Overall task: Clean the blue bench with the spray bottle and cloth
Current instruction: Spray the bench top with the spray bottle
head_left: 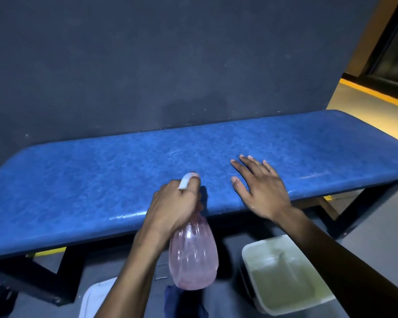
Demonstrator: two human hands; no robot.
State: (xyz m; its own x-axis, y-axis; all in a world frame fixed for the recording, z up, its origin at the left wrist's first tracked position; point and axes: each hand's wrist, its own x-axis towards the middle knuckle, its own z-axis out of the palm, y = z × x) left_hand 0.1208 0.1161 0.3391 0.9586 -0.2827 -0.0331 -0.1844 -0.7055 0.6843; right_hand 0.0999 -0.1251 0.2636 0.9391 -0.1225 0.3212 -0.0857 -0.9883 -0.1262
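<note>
Left hand [174,201] has its grip wrapped round the neck of the translucent pink plastic spray bottle [193,255], fingers curled over the white trigger head [186,181]. Bottle body hangs below the grip, tilted toward the person, bottom end out past the bench's front edge and over the floor; the nozzle end points out over the seat. Long blue padded bench [90,180] runs left to right on a black metal frame [55,278], back edge against a dark grey wall [147,65]. Right hand [260,187] holds nothing: grip wide, fingers spread and straight, palm down over the seat just right of the bottle's head; whether it touches the surface or hovers just above, can't tell. Cloth: a dark blue crumpled cloth [182,301] lies on the floor directly under the bottle's base, apart from both hands. Just left of it, partly hidden by the left forearm, a white flat item [94,297], can't tell what. White rectangular plastic tub [283,276] with cloudy liquid sits on the floor to the right, under the right forearm, in front of the bench. Yellow floor stripe [377,95] at far right.
</note>
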